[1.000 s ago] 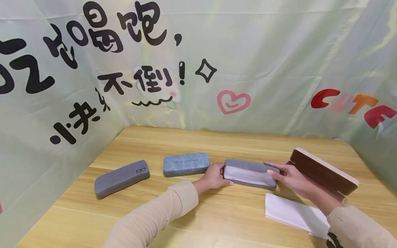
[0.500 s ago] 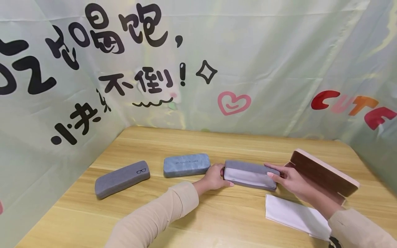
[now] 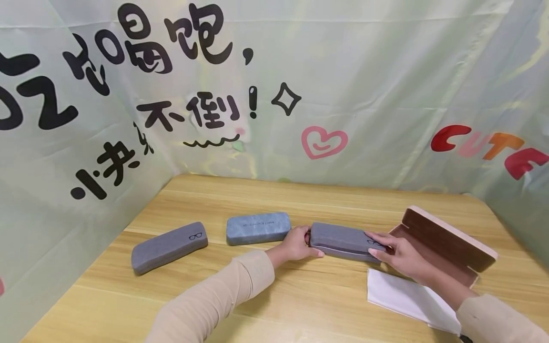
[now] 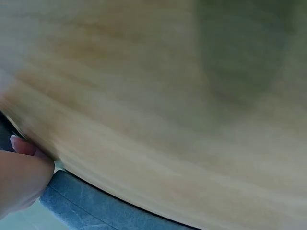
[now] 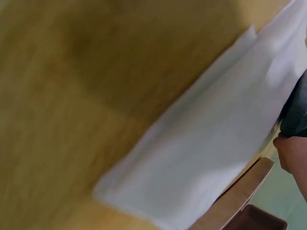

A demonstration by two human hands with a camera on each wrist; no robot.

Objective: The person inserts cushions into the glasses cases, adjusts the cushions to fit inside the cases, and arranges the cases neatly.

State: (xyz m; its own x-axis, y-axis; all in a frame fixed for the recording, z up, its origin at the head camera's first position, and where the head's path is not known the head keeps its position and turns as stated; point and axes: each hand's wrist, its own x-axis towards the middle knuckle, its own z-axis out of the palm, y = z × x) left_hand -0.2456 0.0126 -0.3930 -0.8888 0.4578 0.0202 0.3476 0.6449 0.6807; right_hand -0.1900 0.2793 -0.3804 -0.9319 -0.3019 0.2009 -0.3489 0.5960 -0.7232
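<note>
Between both hands lies a grey glasses case (image 3: 339, 238) with a glasses drawing on its lid, which is almost down over a thin pale strip along the front. My left hand (image 3: 295, 245) grips the left end, thumb at the front lower edge. At the right end, the thumb and fingers of my right hand (image 3: 401, 256) hold the lid by the drawing. In the right wrist view, only part of that hand (image 5: 295, 155) and a dark end of the case (image 5: 295, 112) show at the right edge. The left wrist view catches the left hand (image 4: 24, 182) in its lower left corner.
A blue glasses case (image 3: 258, 229) stands just left of my left hand. Farther left is another grey glasses case (image 3: 169, 247). An open pink case (image 3: 446, 243) with brown lining stands behind my right forearm. A folded white cloth (image 3: 407, 297) lies on the wooden table (image 3: 300, 300).
My right hand has lowered the grey case's lid, so its top with the drawing now shows where the pale interior was visible. The left hand has stayed at the left end.
</note>
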